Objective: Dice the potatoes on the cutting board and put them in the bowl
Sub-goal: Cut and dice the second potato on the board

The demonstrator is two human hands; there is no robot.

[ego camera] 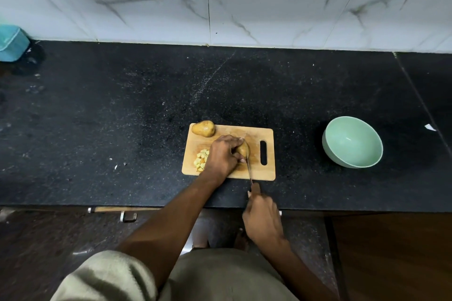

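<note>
Green bowl [352, 142] right of hands, nothing inside; left hand [223, 156] gripping potato [243, 148], right hand [263, 215] clamped on knife [249, 171], dice [201, 160] beside.

Both hands curled (left [223, 154] ahead of right [263, 217]).

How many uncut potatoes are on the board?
2: one potato at the board's far left corner, one mid-board under the left hand. None seem hidden.
</note>
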